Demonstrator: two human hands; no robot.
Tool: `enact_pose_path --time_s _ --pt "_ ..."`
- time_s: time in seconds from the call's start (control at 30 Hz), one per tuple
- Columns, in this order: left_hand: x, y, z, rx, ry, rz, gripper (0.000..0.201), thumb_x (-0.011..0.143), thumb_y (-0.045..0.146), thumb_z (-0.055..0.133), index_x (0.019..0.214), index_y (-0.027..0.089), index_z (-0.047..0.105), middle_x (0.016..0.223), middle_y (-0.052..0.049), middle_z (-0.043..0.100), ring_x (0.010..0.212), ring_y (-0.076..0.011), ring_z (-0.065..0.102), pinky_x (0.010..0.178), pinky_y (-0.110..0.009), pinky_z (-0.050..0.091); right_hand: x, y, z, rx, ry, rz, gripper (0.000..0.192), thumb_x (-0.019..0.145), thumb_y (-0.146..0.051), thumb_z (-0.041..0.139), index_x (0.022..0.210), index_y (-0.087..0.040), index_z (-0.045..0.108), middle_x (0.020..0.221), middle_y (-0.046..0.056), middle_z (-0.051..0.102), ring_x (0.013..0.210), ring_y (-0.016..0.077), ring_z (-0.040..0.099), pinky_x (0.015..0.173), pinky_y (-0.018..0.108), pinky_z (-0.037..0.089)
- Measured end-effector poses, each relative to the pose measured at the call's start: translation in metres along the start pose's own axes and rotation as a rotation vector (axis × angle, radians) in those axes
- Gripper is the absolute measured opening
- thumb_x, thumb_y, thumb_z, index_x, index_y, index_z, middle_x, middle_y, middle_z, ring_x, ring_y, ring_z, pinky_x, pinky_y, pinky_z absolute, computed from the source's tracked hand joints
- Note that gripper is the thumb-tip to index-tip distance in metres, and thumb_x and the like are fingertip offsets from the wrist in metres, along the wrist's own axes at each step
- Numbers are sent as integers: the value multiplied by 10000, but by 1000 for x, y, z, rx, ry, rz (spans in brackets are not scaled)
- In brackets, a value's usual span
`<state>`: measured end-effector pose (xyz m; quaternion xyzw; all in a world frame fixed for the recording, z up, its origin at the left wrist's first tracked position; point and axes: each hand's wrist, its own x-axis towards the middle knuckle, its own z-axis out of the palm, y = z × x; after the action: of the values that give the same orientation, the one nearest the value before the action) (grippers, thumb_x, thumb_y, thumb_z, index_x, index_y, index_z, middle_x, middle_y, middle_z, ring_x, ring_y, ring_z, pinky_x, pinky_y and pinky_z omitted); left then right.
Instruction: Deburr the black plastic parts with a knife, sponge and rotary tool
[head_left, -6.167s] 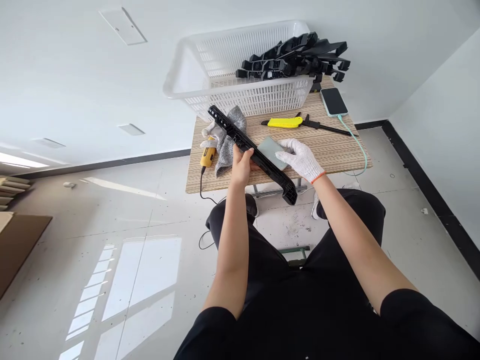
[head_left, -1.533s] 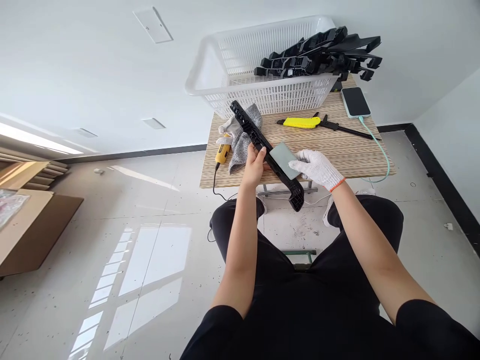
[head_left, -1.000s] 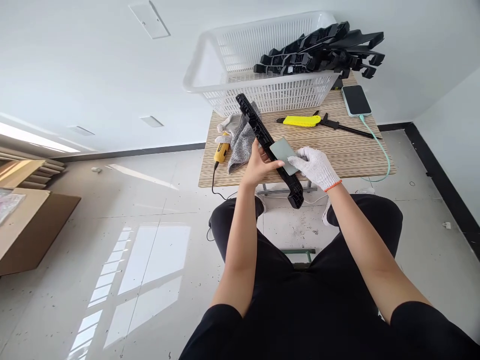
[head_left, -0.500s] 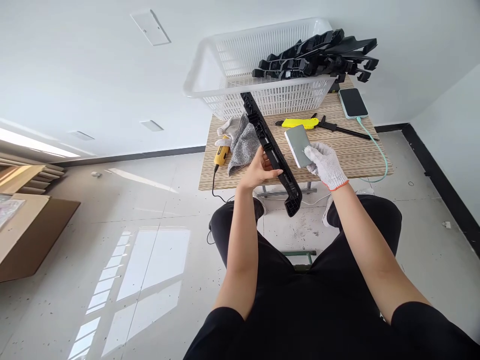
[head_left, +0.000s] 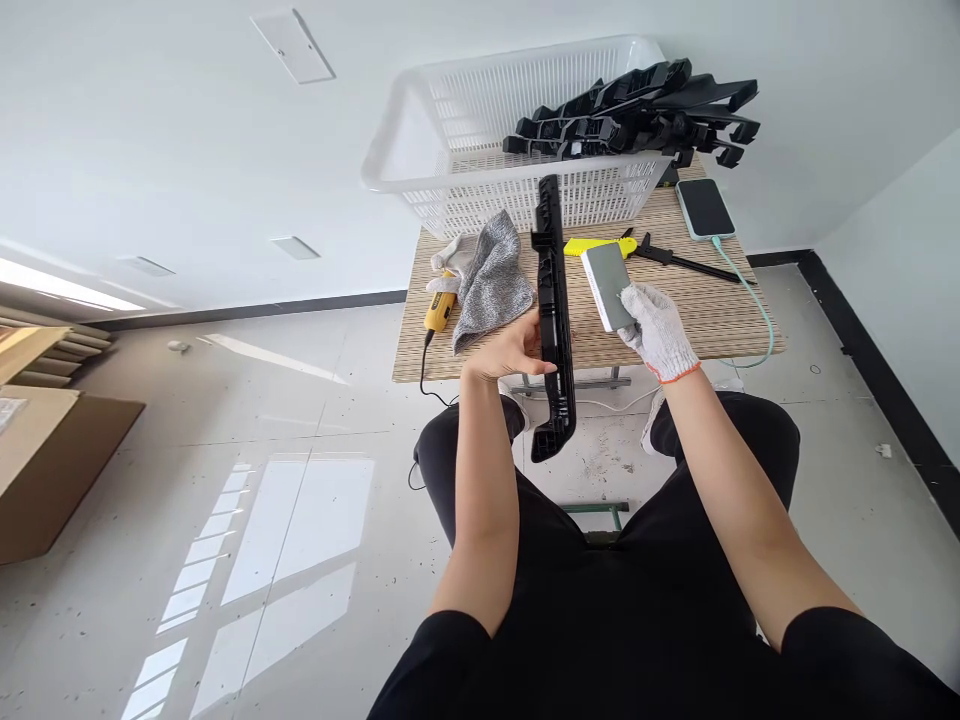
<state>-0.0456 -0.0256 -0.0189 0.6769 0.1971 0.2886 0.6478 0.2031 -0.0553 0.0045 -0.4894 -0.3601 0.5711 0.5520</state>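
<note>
My bare left hand [head_left: 508,352] grips a long black plastic bar [head_left: 553,300] near its middle; the bar stands almost upright over the table's near edge, its lower end hanging past the edge. My right hand [head_left: 656,325], in a white knit glove, holds a grey rectangular block [head_left: 606,271] just to the right of the bar, apart from it.
A small wooden-striped table [head_left: 675,325] carries a white mesh basket [head_left: 480,130] with several black bars [head_left: 637,110] across its right rim, a grey cloth [head_left: 487,275], a yellow tool with a cord [head_left: 436,308], a yellow cutter [head_left: 581,246], black pliers [head_left: 675,258] and a charging phone [head_left: 703,208]. Cardboard [head_left: 45,450] lies at the left.
The left hand has swung the black bar from a slant to nearly upright. The right hand has lifted the grey block off the bar and moved it to the right.
</note>
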Motion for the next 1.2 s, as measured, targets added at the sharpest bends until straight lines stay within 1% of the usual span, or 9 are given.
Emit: enact_pose_path --time_s 0.1,0.23,0.4,0.5,0.6,0.77,0.93,1.1,1.2 --pt "0 3 2 14 -21 -8 544 678 248 874 1192 220 696 1053 -63 726 1002 -219 692 885 -338 559 -1 -3 2 57 23 22 392 688 -484 862 733 -239 559 621 -67 555 477 51 498 399 165 393" --pt "-1 6 9 -53 166 22 453 643 249 904 1050 205 710 1009 -42 724 952 -186 678 856 -300 542 -2 -6 4 82 68 44 375 714 -448 848 744 -233 542 632 -72 552 501 47 519 429 152 429" --pt "-1 7 13 -135 330 -35 314 719 306 872 941 190 681 914 -18 708 906 -167 699 849 -286 545 -3 -7 4 19 62 39 320 782 -440 791 792 -234 547 622 -73 528 470 49 476 398 166 378" --pt "-1 7 15 -212 418 -39 316 770 330 837 1013 216 671 934 -16 704 920 -174 721 826 -284 571 -5 -4 4 -41 -13 -10 310 805 -498 766 942 -263 617 641 -69 552 420 49 415 353 188 291" --pt "1 7 17 -305 597 16 294 784 328 820 1012 243 655 973 -10 701 970 -185 729 822 -283 586 -7 0 4 -96 -53 -88 431 823 -540 739 1182 -330 629 736 -57 616 418 51 410 350 201 271" --pt "5 6 16 -485 885 150 250 802 266 786 997 269 630 1027 5 706 1086 -201 728 960 -320 579 -11 3 4 -172 -133 -130 390 848 -500 706 1167 -279 676 819 -6 662 526 91 557 390 207 363" --pt "8 5 12 -571 1067 173 271 850 243 734 1060 284 568 1076 -4 721 1135 -214 722 964 -336 590 -11 1 9 -172 -228 -85 779 641 -298 889 1351 -329 571 966 -2 695 593 110 590 417 221 431" --pt "10 7 12 -600 1140 188 455 840 226 746 1202 321 487 1169 -15 720 1204 -241 702 1001 -376 586 -12 2 2 -135 -197 -42 309 771 -429 808 942 -217 662 660 -40 571 453 61 440 375 198 310" --pt "10 9 15 -587 1122 167 674 826 189 763 1343 372 372 1181 -4 731 1187 -237 711 1019 -403 583 -12 2 -2 -243 -355 15 328 763 -460 818 772 -199 619 581 -55 504 436 52 400 373 195 296"
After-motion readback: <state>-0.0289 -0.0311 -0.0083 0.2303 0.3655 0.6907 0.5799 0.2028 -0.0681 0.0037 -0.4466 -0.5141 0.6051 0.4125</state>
